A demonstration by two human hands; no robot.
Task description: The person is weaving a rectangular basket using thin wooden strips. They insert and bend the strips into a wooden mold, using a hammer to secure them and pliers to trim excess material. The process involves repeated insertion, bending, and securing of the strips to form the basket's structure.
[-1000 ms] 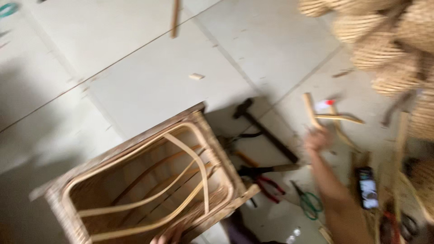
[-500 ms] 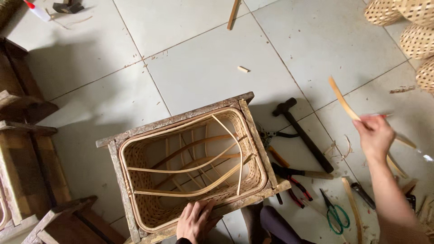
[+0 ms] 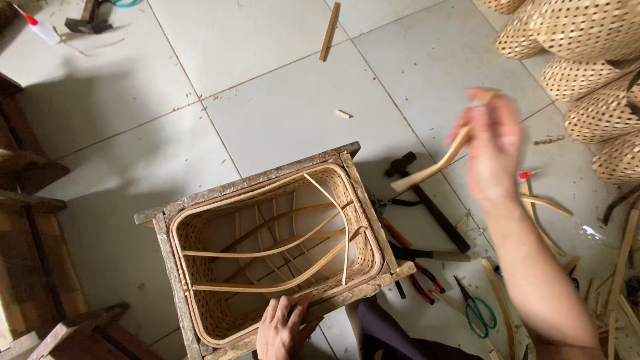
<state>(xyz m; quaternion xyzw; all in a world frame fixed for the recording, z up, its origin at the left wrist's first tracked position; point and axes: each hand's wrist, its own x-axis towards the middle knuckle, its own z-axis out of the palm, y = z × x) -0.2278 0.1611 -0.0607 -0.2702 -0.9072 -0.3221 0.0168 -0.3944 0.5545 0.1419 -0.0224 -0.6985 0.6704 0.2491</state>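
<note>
On the tiled floor (image 3: 267, 100) we see a hammer (image 3: 427, 200) lying just right of the frame, red-handled pliers (image 3: 421, 280) and green-handled scissors (image 3: 475, 312) near it. Woven baskets (image 3: 587, 60) pile up at upper right. A stick (image 3: 329, 31) and a small wood offcut (image 3: 343, 114) lie apart on the tiles. Dark wooden stools (image 3: 30, 220) stand along the left edge.

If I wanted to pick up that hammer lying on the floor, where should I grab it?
Probably the hammer is best gripped at the bare middle of its long dark handle, coming from above. It lies flat on the tiles, its head beside the basket frame, and its lower end sits among the pliers.
</note>
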